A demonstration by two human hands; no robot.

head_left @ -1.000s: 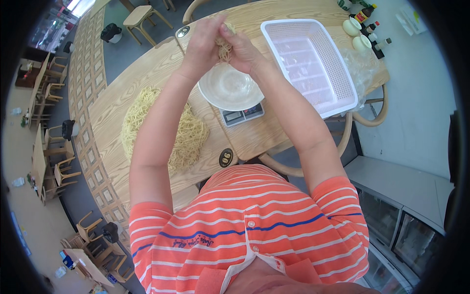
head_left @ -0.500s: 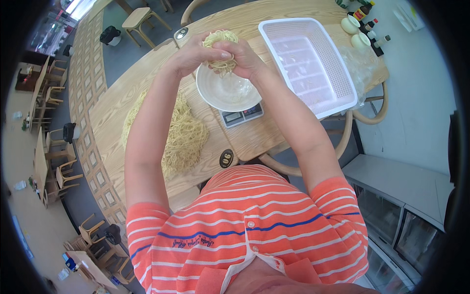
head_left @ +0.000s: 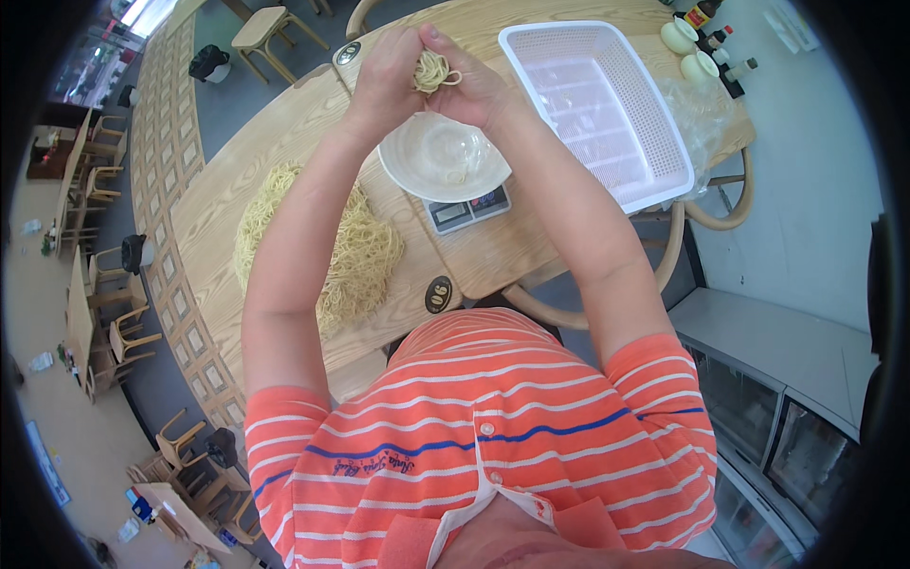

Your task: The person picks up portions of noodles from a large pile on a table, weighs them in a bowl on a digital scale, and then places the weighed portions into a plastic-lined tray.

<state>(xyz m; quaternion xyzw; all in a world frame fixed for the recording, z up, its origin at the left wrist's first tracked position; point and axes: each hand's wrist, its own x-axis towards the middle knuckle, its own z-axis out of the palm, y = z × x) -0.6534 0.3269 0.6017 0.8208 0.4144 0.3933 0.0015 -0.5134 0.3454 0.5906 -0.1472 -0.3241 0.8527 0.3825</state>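
Between my left hand (head_left: 387, 83) and my right hand (head_left: 474, 83) is a bundle of thin yellow noodles (head_left: 432, 72). Both hands are closed around it, above the far rim of a white bowl (head_left: 427, 175). The bowl rests on a small kitchen scale (head_left: 466, 214), and a short bit of noodle lies inside it. To the left, partly behind my left forearm, a large heap of loose noodles (head_left: 365, 261) spreads over the wooden table.
A white perforated plastic basket (head_left: 675, 161) stands to the right, with a clear plastic bag (head_left: 692, 119) beside it. Sauce bottles (head_left: 711, 43) and cream-coloured jars (head_left: 700, 66) line the wall. A wooden chair (head_left: 559, 321) touches the table's near side; the wooden table (head_left: 213, 228) carries everything.
My hands have risen slightly away from me and closed more around the noodle bundle, so less of it shows. A small noodle piece now shows in the bowl.
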